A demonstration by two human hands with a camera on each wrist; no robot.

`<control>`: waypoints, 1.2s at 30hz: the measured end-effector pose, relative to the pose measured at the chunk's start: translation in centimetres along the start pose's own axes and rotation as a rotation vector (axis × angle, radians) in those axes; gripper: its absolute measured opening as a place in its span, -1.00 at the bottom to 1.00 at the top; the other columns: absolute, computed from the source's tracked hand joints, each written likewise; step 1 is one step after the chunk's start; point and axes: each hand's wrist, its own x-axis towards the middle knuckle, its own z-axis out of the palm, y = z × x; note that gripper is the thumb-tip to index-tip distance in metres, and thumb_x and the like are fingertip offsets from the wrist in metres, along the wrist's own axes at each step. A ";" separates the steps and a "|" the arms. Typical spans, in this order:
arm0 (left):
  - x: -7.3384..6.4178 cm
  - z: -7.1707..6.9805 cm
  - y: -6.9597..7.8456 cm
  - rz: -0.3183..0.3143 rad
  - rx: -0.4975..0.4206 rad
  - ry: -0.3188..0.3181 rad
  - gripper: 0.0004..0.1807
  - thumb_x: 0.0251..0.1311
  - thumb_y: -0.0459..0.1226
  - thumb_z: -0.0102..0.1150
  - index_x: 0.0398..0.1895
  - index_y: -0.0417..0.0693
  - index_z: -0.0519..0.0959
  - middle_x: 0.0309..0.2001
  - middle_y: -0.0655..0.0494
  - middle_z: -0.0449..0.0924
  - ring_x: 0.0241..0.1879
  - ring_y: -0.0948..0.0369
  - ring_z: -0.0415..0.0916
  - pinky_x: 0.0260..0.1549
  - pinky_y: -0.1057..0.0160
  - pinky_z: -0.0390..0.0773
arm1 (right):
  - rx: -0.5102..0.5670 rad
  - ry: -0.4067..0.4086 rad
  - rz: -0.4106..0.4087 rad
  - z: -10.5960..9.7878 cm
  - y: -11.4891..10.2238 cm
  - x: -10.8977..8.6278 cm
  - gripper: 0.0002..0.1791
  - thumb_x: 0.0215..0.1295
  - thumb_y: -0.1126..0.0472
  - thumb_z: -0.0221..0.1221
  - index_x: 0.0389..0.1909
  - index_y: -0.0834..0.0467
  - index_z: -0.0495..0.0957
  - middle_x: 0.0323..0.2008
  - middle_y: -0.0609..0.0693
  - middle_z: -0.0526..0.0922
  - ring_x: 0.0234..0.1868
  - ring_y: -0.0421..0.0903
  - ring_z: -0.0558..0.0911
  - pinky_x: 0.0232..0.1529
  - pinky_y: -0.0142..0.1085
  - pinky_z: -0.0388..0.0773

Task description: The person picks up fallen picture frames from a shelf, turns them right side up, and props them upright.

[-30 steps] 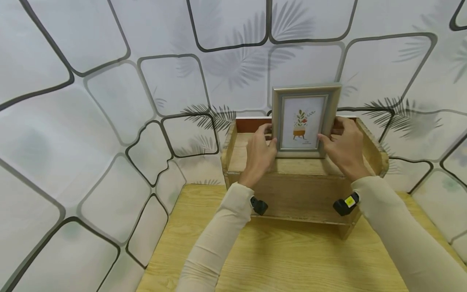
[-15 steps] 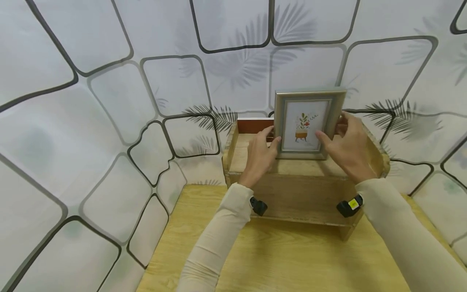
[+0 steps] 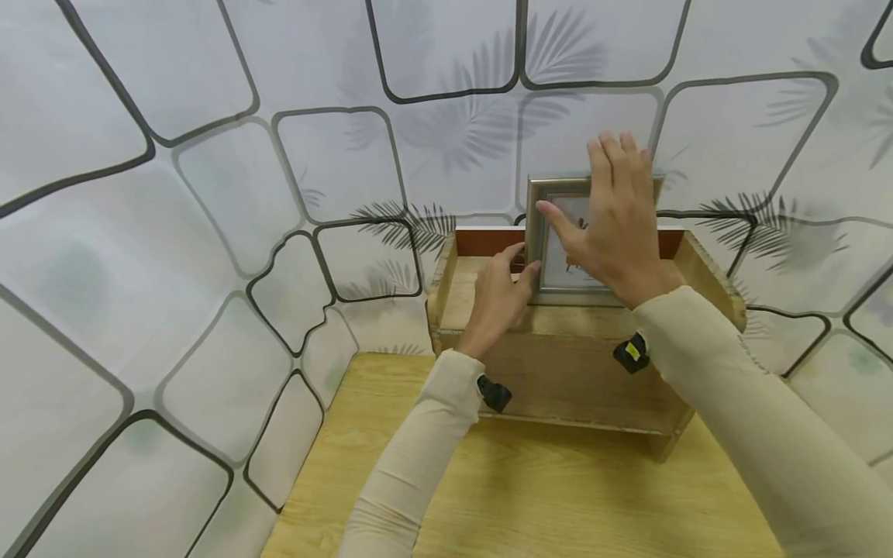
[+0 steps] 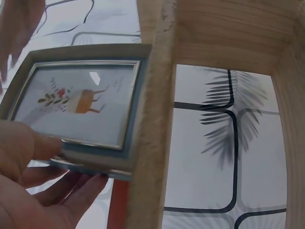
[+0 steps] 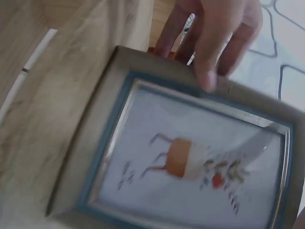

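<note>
A silver-gold picture frame [image 3: 560,271] stands upright on the top board of a small wooden shelf [image 3: 558,372]. Its print, a plant in an orange and white pot on legs, shows fully in the left wrist view. My left hand [image 3: 498,298] holds the frame's left edge, thumb at the front and fingers behind. In the right wrist view that same hand [image 5: 219,38] grips the border from above. My right hand [image 3: 617,225] is raised with straight fingers in front of the frame's right part, covering much of the print and the right border.
The shelf has raised side panels, a reddish strip [image 3: 477,242] along its back and an open lower compartment. It stands on a yellow wood-grain table [image 3: 530,488]. Close behind and to the left is a wall [image 3: 209,209] with patterned covering.
My right hand has let go of the frame's right edge and risen up and left across its front, fingers straightening. My left hand keeps its hold; the frame stays nearly in place.
</note>
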 end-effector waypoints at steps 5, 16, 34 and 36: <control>0.3 -0.5 -0.1 -0.021 -0.108 -0.049 -0.57 0.51 -0.23 0.08 0.34 -0.22 0.48 0.10 -0.07 0.64 0.11 0.07 0.60 0.06 0.27 0.58 | -0.121 -0.185 0.094 0.8 -1.0 1.1 -0.08 0.39 -0.25 0.16 0.40 0.44 0.26 0.33 0.40 0.37 0.46 0.33 0.20 0.54 0.10 -0.23; 0.4 -0.7 -0.2 -0.014 -0.097 0.014 -0.65 0.43 -0.31 0.18 0.22 -0.21 0.58 0.02 -0.10 0.70 0.00 0.06 0.67 -0.03 0.32 0.60 | -0.147 -0.236 0.145 0.8 -1.9 1.6 -0.14 0.38 -0.28 0.17 0.26 0.45 0.41 0.24 0.38 0.48 0.37 0.31 0.33 0.52 0.09 -0.11; -1.0 0.0 0.9 0.019 -0.014 0.039 -0.69 0.40 -0.20 0.23 0.08 -0.20 0.56 -0.02 -0.05 0.70 -0.06 0.11 0.69 -0.10 0.26 0.63 | -0.079 -0.373 0.220 -0.2 -2.5 2.2 0.08 0.31 -0.32 0.21 0.39 0.56 0.21 0.41 0.47 0.25 0.50 0.36 0.13 0.55 0.04 -0.17; -1.1 0.1 0.9 0.018 -0.011 0.045 -0.69 0.40 -0.20 0.23 0.07 -0.21 0.56 -0.03 -0.05 0.70 -0.07 0.11 0.69 -0.11 0.26 0.63 | -0.073 -0.382 0.217 -0.3 -2.5 2.2 0.08 0.31 -0.32 0.22 0.39 0.56 0.20 0.42 0.48 0.24 0.51 0.36 0.12 0.55 0.04 -0.17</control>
